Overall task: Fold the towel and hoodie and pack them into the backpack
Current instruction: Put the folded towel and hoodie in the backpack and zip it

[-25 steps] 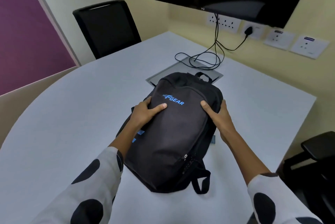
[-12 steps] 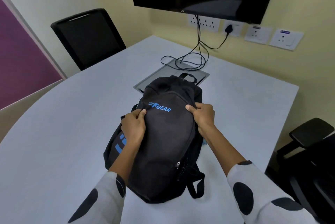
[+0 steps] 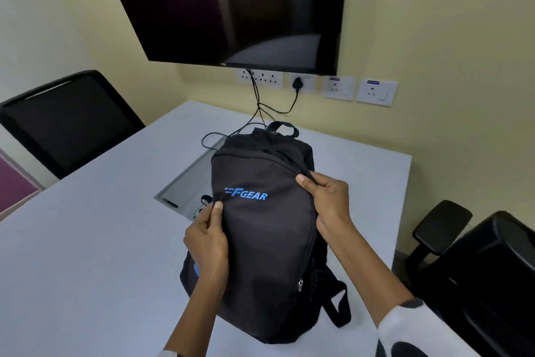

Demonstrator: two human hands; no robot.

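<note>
A: Spreading across the view, the pale desk (image 3: 86, 241) is carrying the black backpack (image 3: 266, 241), which is sitting near its far end below a wall screen (image 3: 231, 6).

B: And the 2 hands?

A: The left hand (image 3: 207, 243) is pinching the fabric at the left edge; the right hand (image 3: 328, 203) is gripping the right seam, each grip clamped on the bag.

The black backpack (image 3: 269, 229) carries the brand name "GEAR" in blue capitals on its front panel, preceded by a blue stylised "F" mark with stripes. A small logo at the centre of the lower bezel of the wall screen (image 3: 231, 6) and the blue labels on the two right-hand wall sockets (image 3: 376, 92) are too small to read.
</note>
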